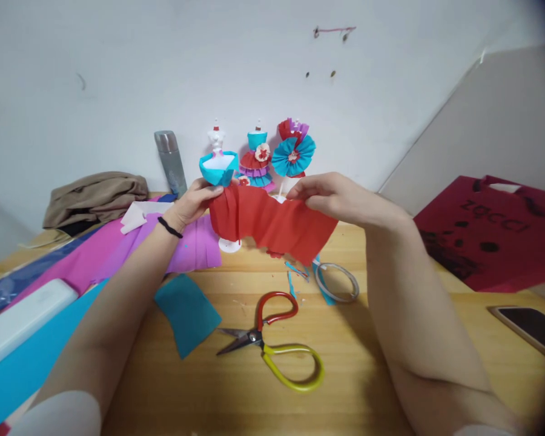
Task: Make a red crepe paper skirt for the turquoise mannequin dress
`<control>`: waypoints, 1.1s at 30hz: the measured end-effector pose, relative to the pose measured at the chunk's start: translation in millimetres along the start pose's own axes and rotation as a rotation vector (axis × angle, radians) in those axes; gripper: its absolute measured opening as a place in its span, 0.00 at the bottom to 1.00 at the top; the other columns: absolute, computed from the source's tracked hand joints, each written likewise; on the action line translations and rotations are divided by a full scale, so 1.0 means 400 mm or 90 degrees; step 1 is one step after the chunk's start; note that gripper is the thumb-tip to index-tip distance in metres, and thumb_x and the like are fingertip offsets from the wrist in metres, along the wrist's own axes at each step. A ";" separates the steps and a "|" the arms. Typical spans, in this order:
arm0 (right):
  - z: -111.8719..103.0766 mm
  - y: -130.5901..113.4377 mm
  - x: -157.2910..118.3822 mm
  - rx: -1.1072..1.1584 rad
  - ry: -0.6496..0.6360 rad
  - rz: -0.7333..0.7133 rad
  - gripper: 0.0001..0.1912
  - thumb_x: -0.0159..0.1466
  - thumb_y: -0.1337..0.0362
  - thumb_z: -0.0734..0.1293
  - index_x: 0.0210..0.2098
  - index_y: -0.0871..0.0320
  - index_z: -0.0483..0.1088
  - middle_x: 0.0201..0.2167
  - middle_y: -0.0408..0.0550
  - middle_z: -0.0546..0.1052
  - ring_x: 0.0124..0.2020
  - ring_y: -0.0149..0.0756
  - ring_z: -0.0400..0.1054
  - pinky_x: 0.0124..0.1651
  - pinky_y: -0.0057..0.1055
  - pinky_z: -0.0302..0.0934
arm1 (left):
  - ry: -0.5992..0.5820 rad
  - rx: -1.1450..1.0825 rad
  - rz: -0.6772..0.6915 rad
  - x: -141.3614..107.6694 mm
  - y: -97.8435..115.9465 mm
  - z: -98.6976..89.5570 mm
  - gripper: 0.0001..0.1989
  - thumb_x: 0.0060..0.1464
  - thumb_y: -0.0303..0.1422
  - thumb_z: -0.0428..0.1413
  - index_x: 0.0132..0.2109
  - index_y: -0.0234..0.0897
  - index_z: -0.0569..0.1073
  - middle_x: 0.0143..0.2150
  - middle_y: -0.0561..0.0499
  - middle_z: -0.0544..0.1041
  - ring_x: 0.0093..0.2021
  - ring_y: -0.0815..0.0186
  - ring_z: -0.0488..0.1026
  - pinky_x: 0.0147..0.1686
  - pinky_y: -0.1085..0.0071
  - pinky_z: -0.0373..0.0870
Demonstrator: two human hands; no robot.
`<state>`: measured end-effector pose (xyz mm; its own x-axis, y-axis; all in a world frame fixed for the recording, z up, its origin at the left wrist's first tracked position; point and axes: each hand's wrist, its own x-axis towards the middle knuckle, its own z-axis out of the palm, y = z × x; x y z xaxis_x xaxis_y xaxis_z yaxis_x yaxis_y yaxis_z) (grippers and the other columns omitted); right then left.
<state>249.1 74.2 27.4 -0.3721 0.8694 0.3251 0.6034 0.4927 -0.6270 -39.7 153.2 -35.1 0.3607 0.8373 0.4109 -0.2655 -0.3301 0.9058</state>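
Note:
A strip of red crepe paper [272, 221] is stretched in the air between my two hands. My left hand [194, 203], with a black band at the wrist, pinches its upper left corner. My right hand [333, 197] grips the upper right edge, fingers closed on it. Just behind the strip stands a small white mannequin [216, 142] with a blue paper skirt [218, 168]; the strip hides part of its stand. Two more mannequins, one in a layered dress [257, 158] and one with a blue pleated rosette [293, 156], stand farther back.
Open scissors [254, 337] and a blue paper piece [188, 315] lie in front. A tape roll [336, 282] sits near blue scraps. Purple paper [195, 245], a brown cloth [95, 197] and a grey flask [170, 162] are left; a red bag [490, 236] and phone [529, 330] are right.

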 end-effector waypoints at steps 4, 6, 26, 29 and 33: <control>0.036 0.006 0.016 0.016 -0.011 -0.019 0.15 0.66 0.52 0.63 0.34 0.56 0.75 0.38 0.50 0.81 0.42 0.45 0.73 0.49 0.41 0.66 | -0.012 0.016 0.007 -0.001 0.001 0.007 0.19 0.42 0.40 0.72 0.42 0.37 0.84 0.44 0.47 0.84 0.46 0.55 0.80 0.53 0.61 0.74; 0.070 0.003 0.025 0.014 0.028 -0.045 0.19 0.67 0.48 0.62 0.39 0.56 0.76 0.43 0.52 0.81 0.46 0.47 0.73 0.51 0.42 0.65 | -0.031 0.016 0.017 0.000 0.000 0.012 0.18 0.43 0.40 0.72 0.42 0.38 0.84 0.44 0.48 0.84 0.47 0.57 0.80 0.53 0.63 0.74; 0.162 -0.007 0.061 -0.100 0.139 -0.045 0.14 0.59 0.64 0.65 0.21 0.54 0.57 0.19 0.41 0.62 0.26 0.35 0.57 0.34 0.35 0.48 | -0.086 0.142 0.053 0.015 -0.031 -0.009 0.33 0.39 0.52 0.72 0.49 0.36 0.81 0.49 0.43 0.83 0.53 0.49 0.78 0.54 0.60 0.72; 0.152 -0.009 0.055 -0.096 0.146 -0.053 0.16 0.59 0.64 0.66 0.20 0.54 0.55 0.19 0.40 0.61 0.27 0.35 0.56 0.34 0.35 0.48 | -0.073 0.151 0.040 0.011 -0.024 -0.001 0.30 0.41 0.49 0.72 0.48 0.36 0.81 0.48 0.43 0.83 0.53 0.48 0.78 0.55 0.58 0.72; 0.130 -0.008 0.048 -0.067 0.152 -0.044 0.17 0.60 0.64 0.67 0.20 0.54 0.57 0.21 0.41 0.60 0.28 0.35 0.56 0.35 0.35 0.50 | -0.038 0.132 0.020 0.009 -0.018 0.011 0.26 0.44 0.48 0.70 0.46 0.37 0.82 0.49 0.44 0.83 0.52 0.49 0.78 0.54 0.59 0.72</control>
<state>203.5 87.5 -1.2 -0.2460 0.8111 0.5307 0.6571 0.5420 -0.5238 -32.5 156.7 -39.8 0.4085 0.8000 0.4394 -0.0908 -0.4434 0.8917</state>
